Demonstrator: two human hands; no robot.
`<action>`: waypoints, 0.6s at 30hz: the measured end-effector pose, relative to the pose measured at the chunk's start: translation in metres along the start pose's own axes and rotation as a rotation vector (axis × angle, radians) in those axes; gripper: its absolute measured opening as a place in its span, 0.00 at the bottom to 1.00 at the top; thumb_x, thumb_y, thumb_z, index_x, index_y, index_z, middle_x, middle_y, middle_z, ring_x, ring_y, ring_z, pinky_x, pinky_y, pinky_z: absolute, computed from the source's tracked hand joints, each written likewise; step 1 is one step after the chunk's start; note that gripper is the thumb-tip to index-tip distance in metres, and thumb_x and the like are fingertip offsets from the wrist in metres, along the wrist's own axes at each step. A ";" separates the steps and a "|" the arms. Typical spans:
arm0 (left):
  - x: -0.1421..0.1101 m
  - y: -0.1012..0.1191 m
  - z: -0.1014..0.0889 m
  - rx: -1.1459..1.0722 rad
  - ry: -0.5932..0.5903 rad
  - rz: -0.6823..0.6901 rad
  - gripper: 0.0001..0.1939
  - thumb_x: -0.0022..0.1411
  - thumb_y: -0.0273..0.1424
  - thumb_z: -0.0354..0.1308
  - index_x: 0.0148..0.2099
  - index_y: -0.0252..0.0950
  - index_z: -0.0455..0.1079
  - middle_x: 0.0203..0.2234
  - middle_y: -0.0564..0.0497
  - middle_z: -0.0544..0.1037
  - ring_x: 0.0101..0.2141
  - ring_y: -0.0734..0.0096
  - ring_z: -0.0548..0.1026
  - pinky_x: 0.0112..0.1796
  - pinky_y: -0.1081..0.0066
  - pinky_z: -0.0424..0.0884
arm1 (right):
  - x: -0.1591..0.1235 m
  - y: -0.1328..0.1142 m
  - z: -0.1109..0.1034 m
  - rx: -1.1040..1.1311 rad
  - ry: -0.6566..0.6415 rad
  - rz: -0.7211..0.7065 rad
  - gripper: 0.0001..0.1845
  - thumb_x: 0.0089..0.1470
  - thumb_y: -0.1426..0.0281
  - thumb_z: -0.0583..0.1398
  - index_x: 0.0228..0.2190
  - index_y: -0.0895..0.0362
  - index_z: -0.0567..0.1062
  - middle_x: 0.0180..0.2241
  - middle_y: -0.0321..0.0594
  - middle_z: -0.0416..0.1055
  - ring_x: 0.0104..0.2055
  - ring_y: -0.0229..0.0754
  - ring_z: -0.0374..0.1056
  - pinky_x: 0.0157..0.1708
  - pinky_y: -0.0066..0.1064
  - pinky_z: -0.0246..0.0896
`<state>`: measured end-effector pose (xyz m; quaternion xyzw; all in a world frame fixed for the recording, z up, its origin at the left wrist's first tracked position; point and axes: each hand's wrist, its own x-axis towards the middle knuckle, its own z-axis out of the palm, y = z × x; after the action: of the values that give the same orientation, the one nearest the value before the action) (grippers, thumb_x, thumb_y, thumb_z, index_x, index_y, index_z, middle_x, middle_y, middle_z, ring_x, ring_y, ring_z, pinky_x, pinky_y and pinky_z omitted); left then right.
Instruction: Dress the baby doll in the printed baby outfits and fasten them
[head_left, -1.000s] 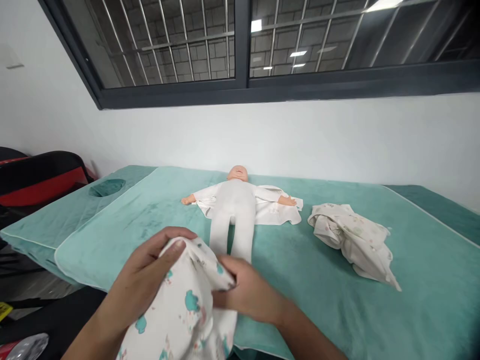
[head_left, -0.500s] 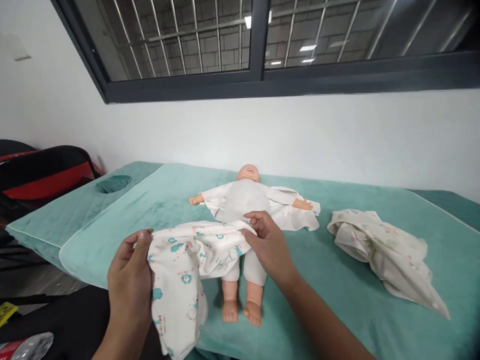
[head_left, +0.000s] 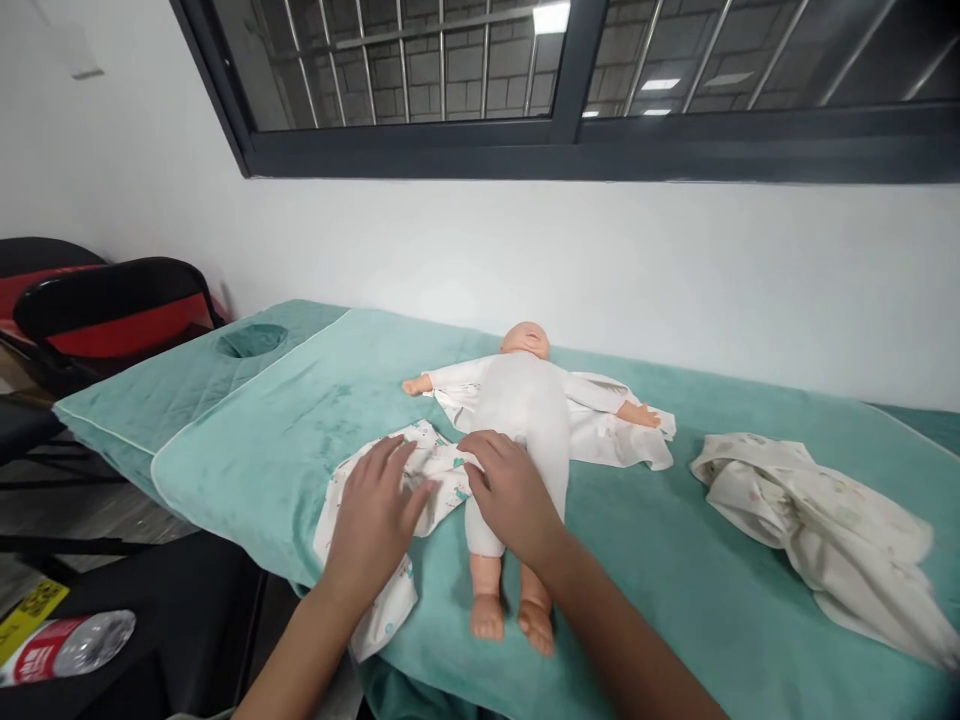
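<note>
Cloth (head_left: 442, 485) with a teal print is lying creased on the green bed (head_left: 675, 570), just left of the doll (head_left: 521, 400) and reaching toward its thigh. Left of the doll's legs, the left hand (head_left: 379, 505) is covering part of this cloth, its fingers spreading loosely and clenching nothing. The right hand (head_left: 510, 490) is hiding part of the doll's hips and thighs, its fingers bending over the cloth's end; whether they are pinching it, I cannot tell.

The doll is lying on its back in a white suit, arms stretching sideways and bare feet pointing toward the wearer. A white garment (head_left: 619, 445) is spreading beneath its arms. Well to the doll's right, a crumpled pale garment (head_left: 817, 535) is lying on the bed. Far to the doll's left, a plastic bottle (head_left: 94, 643) is lying on a black seat (head_left: 195, 600).
</note>
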<state>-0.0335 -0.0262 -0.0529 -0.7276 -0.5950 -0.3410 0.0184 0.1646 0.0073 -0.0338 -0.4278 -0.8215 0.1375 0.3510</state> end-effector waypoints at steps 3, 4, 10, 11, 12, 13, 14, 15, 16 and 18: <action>0.007 0.010 0.015 0.161 -0.258 0.038 0.28 0.65 0.41 0.55 0.64 0.39 0.60 0.62 0.39 0.66 0.62 0.47 0.61 0.59 0.42 0.57 | -0.005 -0.005 0.000 -0.039 -0.068 0.051 0.12 0.59 0.76 0.55 0.44 0.54 0.70 0.42 0.43 0.73 0.46 0.49 0.67 0.47 0.43 0.57; 0.009 0.011 0.018 0.205 -0.323 0.032 0.29 0.66 0.41 0.55 0.66 0.40 0.60 0.63 0.40 0.65 0.63 0.46 0.60 0.59 0.39 0.55 | -0.007 -0.007 -0.001 -0.044 -0.088 0.051 0.12 0.59 0.76 0.54 0.44 0.54 0.70 0.41 0.42 0.73 0.46 0.49 0.68 0.47 0.42 0.57; 0.011 0.009 0.027 0.298 -0.408 0.000 0.25 0.70 0.37 0.45 0.68 0.43 0.58 0.67 0.43 0.59 0.66 0.47 0.54 0.59 0.35 0.52 | -0.014 -0.003 -0.013 0.002 -0.081 0.036 0.17 0.59 0.79 0.51 0.45 0.53 0.71 0.44 0.42 0.73 0.47 0.46 0.68 0.47 0.40 0.61; 0.011 0.009 0.028 0.307 -0.391 -0.009 0.25 0.71 0.36 0.43 0.68 0.43 0.58 0.67 0.42 0.58 0.67 0.46 0.54 0.59 0.34 0.52 | -0.013 0.001 -0.017 -0.003 -0.049 0.046 0.16 0.59 0.78 0.52 0.46 0.53 0.71 0.46 0.43 0.73 0.49 0.46 0.67 0.49 0.41 0.61; 0.012 0.010 0.029 0.316 -0.378 -0.016 0.25 0.71 0.35 0.43 0.68 0.43 0.59 0.67 0.42 0.57 0.67 0.45 0.52 0.58 0.34 0.51 | -0.011 0.007 -0.021 -0.025 -0.016 0.053 0.15 0.59 0.76 0.53 0.47 0.54 0.71 0.49 0.44 0.72 0.52 0.47 0.66 0.52 0.42 0.60; 0.013 0.011 0.030 0.320 -0.376 -0.022 0.25 0.70 0.34 0.43 0.67 0.42 0.59 0.68 0.41 0.56 0.67 0.44 0.51 0.58 0.33 0.51 | -0.009 0.014 -0.026 -0.065 0.008 0.057 0.16 0.60 0.73 0.55 0.49 0.55 0.71 0.52 0.46 0.71 0.55 0.49 0.64 0.56 0.43 0.58; 0.013 0.013 0.031 0.315 -0.384 -0.026 0.25 0.70 0.33 0.44 0.67 0.42 0.59 0.68 0.40 0.56 0.67 0.44 0.51 0.58 0.32 0.50 | -0.006 0.021 -0.029 -0.121 0.017 0.055 0.17 0.60 0.71 0.55 0.51 0.56 0.70 0.56 0.47 0.68 0.59 0.50 0.61 0.59 0.45 0.55; 0.014 0.016 0.032 0.293 -0.399 -0.028 0.25 0.70 0.32 0.44 0.67 0.41 0.60 0.68 0.39 0.55 0.67 0.44 0.50 0.58 0.32 0.49 | -0.003 0.029 -0.032 -0.184 0.007 0.048 0.20 0.61 0.68 0.56 0.54 0.57 0.69 0.60 0.49 0.65 0.63 0.51 0.58 0.62 0.47 0.50; 0.014 0.018 0.033 0.247 -0.420 -0.026 0.24 0.70 0.33 0.43 0.66 0.40 0.61 0.68 0.39 0.55 0.67 0.45 0.51 0.59 0.32 0.47 | 0.001 0.036 -0.035 -0.246 -0.016 0.039 0.22 0.61 0.66 0.56 0.56 0.58 0.68 0.63 0.49 0.61 0.66 0.52 0.54 0.64 0.49 0.45; 0.014 0.026 0.031 0.080 -0.457 -0.011 0.23 0.72 0.37 0.39 0.63 0.40 0.64 0.67 0.41 0.58 0.67 0.48 0.52 0.60 0.35 0.46 | 0.011 0.050 -0.037 -0.347 -0.069 0.031 0.26 0.63 0.64 0.53 0.60 0.58 0.64 0.67 0.48 0.54 0.70 0.52 0.46 0.67 0.52 0.36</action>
<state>0.0046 -0.0080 -0.0591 -0.7813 -0.6007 -0.1437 -0.0896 0.2165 0.0431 -0.0286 -0.4894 -0.8378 0.0133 0.2414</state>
